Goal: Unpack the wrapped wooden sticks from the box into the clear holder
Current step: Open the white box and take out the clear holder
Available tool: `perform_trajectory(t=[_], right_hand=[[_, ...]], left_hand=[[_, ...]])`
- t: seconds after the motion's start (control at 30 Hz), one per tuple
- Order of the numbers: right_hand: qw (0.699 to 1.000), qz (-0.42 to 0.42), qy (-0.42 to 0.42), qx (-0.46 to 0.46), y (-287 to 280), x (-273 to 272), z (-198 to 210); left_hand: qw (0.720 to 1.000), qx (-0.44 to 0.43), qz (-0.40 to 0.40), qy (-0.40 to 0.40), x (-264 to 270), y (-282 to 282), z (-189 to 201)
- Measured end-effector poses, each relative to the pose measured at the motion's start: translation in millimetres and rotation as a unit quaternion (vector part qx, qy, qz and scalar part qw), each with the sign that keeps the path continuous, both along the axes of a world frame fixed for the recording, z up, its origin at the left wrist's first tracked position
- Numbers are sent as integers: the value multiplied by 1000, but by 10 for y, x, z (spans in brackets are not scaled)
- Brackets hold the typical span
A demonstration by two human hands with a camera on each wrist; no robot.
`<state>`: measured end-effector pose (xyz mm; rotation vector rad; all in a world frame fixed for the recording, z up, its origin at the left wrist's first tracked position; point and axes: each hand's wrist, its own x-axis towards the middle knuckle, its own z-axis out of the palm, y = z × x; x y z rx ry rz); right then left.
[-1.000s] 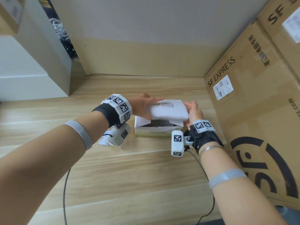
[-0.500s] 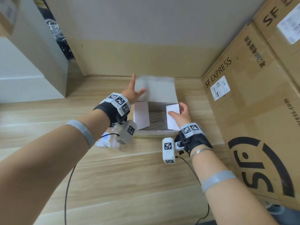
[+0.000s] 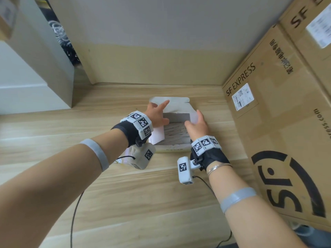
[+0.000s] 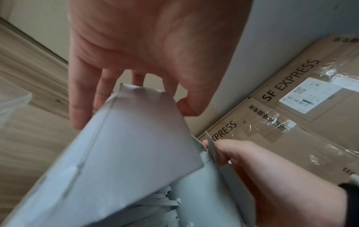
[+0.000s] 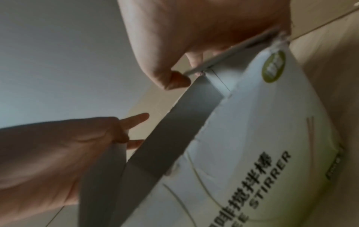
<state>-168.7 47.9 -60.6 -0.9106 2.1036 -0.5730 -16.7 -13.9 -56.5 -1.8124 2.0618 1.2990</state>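
A white coffee-stirrer box point(image 3: 172, 149) lies open on the wooden table. Its lid point(image 3: 179, 104) is folded back flat toward the wall. Paper-wrapped wooden sticks point(image 3: 176, 133) fill the inside. My left hand point(image 3: 157, 115) hovers over the box's left side with its fingers straight, the index finger lying on the lid, above the left side flap point(image 4: 136, 138). My right hand point(image 3: 197, 124) pinches the right side flap point(image 5: 231, 50) between thumb and fingers. The clear holder point(image 3: 122, 160) sits left of the box, mostly hidden under my left wrist.
Large brown SF Express cartons point(image 3: 277, 122) stand close along the right side. A wall point(image 3: 161, 42) closes the back, and a grey-white cabinet point(image 3: 35, 77) stands at the far left. A black cable point(image 3: 73, 212) trails over the near table.
The lid, still down a second ago, has swung open and back onto the table. Both side flaps are spread outward and the sticks now show. Both hands moved farther away with the flaps.
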Motion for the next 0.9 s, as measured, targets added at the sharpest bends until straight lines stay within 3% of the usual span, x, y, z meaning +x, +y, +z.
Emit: perform_trajectory(t=[0.17,0.43,0.73,0.9], right_hand=[[996,-7,90,2,-60,-211,99],[981,-5,193,-15,-49,-299,27],[991,10,129,10,-1,-178,-137],[967,97,228,-62,-74,112,-75]], left_hand=[[998,-2,34,44,93,-74,88],[998,-40,6,-49,384,-119,9],[998,-46,14,-42,372,11,-143],[998,-49,18,-41,522,-57,-160]])
